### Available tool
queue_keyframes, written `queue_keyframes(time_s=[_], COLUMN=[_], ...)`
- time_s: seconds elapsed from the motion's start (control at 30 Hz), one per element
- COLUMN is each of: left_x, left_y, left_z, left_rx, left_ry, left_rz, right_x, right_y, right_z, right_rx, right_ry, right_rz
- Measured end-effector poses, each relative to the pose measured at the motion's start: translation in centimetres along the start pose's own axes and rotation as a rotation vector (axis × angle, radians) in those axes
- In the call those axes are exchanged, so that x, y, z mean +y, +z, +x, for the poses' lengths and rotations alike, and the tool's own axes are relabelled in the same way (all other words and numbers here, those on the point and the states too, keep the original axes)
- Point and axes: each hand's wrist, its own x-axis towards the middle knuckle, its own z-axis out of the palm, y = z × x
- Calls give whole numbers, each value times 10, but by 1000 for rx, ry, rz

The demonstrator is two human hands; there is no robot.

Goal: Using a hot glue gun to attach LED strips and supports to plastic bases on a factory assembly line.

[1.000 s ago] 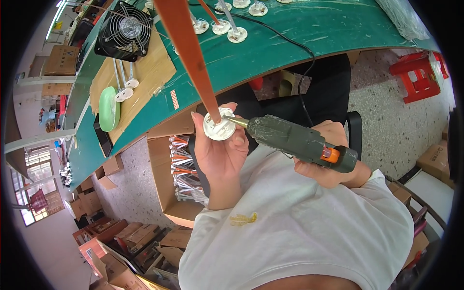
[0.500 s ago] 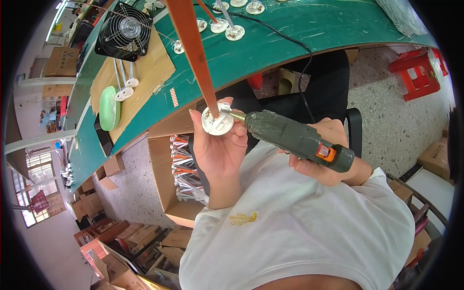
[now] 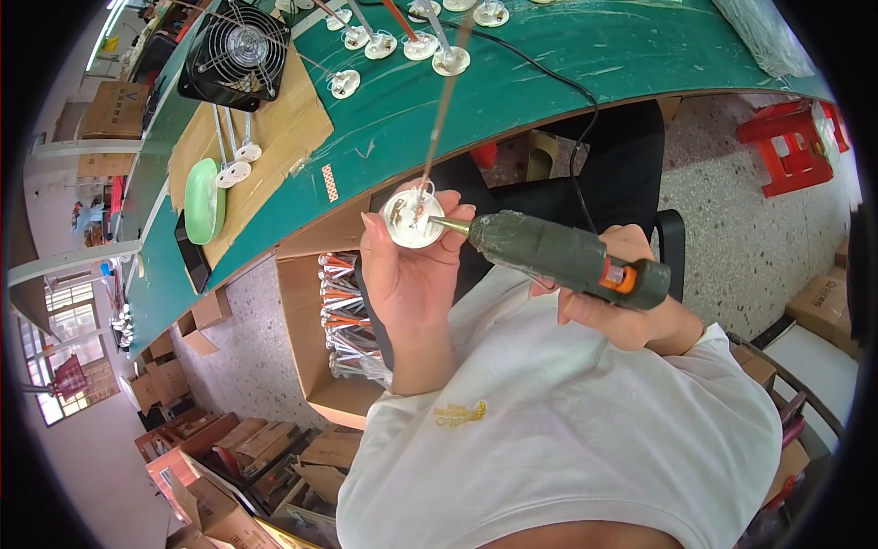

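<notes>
My left hand is closed around a round white plastic cap, its hollow side facing up. A long, thin strip rises from the cap, seen nearly edge-on. In my right hand is a dark green hot glue gun with an orange part near its back end. Its metal nozzle points left, and the tip is at the inside of the cap. Small details within the cap are hard to make out.
On the green table stand several similar white caps with strips. A black fan, cardboard sheet, green dish and black phone lie leftward. A cardboard box holds bundled strips. A black cable hangs over the edge.
The cap has turned in my left hand, so the strip's broad orange face now shows as a narrow edge leaning right. The nozzle tip has shifted slightly down relative to the cap.
</notes>
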Motion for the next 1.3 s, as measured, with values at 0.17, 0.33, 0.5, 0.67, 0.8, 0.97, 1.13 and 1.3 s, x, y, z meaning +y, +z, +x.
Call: queue_keyframes(time_s=[0.17,0.33,0.5,0.67,0.8,0.97,1.13,1.3], left_x=[8,34,69,68,58,54,53,46], left_y=[-16,-26,-52,-57,-52,-51,-52,-51], left_z=[6,13,6,-3,-5,-5,-3,-3], left_rx=[-23,108,202,224,231,207,102,123], left_ry=[180,347,504,469,430,444,394,421], left_rz=[397,346,326,329,368,425,249,287], right_x=[-10,1,-16,-1,3,12,33,29], right_y=[-21,-32,-51,-79,-90,-105,-118,-107], right_z=[12,13,19,52,70,87,91,90], right_rx=[29,18,379,481,598,589,592,566], right_ry=[573,510,431,74,137,172,150,180], right_rz=[591,776,199,-883,-911,-1018,-1227,-1458])
